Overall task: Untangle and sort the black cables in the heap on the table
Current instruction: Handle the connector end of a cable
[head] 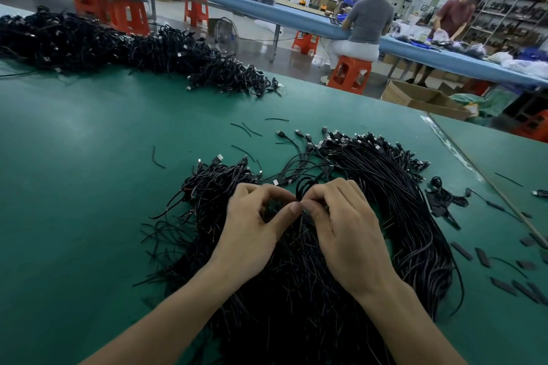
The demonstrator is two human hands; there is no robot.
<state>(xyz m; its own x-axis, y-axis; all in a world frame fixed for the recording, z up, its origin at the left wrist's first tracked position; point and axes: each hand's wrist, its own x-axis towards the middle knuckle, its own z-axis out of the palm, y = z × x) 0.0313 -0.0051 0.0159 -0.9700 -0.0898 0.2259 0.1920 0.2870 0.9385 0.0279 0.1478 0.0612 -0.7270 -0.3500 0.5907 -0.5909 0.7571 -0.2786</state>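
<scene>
Black, thin and springy, the heap of cables (296, 261) fills the near middle of the green table (74, 187), matted and crossed where both wrists rest on it. Each grip is pinched nearly shut: left hand (252, 228) and right hand (344, 225) meet thumb-tip to thumb-tip on one cable loop (302, 187) arching just beyond them. Pulling hard here would probably tighten a knot or drag neighbours out, and a stiff metal plug could snag. To the right, the sorted bundle (394, 187) curves in smooth parallel strands, plugs fanned at its far end; dragged strands could muddle it. Farther left sprawls a bigger tangled pile (118, 47).
</scene>
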